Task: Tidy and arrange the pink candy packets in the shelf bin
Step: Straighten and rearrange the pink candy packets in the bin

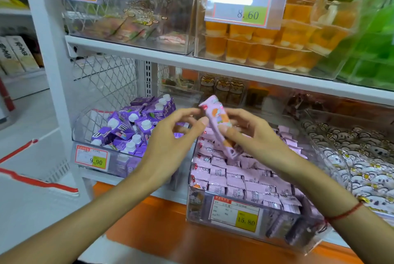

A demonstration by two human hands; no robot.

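Head view, looking forward and down at white metal store shelves (132, 49) lined with clear, hard plastic bins. The upper shelf carries a bin of stacked orange jelly cups (266, 50) with a price label reading 8.60. On the lower shelf, at the left, a curved-front bin holds a loose heap of small purple cartons (132, 127) with white round caps. To its right sits the clear shelf bin (191, 206), boxy with a flat front and a yellow-and-white price label (235, 213) marked 15.80. It is filled with pink candy packets (241, 180) — small, flat, pillow-shaped wrappers with crimped, zigzag ends, lying in overlapping rows, most with their printed backs up.

Above that bin, both hands meet around a stack of pink packets (220, 128) with a glossy wrapper and orange and red printing. The stack is long and narrow; its long axis runs steeply from the upper left down to the lower right, its lower end just above the packets in the bin. The right hand (253, 138) grips it from the right side, thumb across the front and fingers curled behind. The left hand (170, 135) is half open — fingers lightly bent, fingertip and thumb meeting the stack's upper left edge. A thin red string bracelet (345, 213) circles the right wrist.
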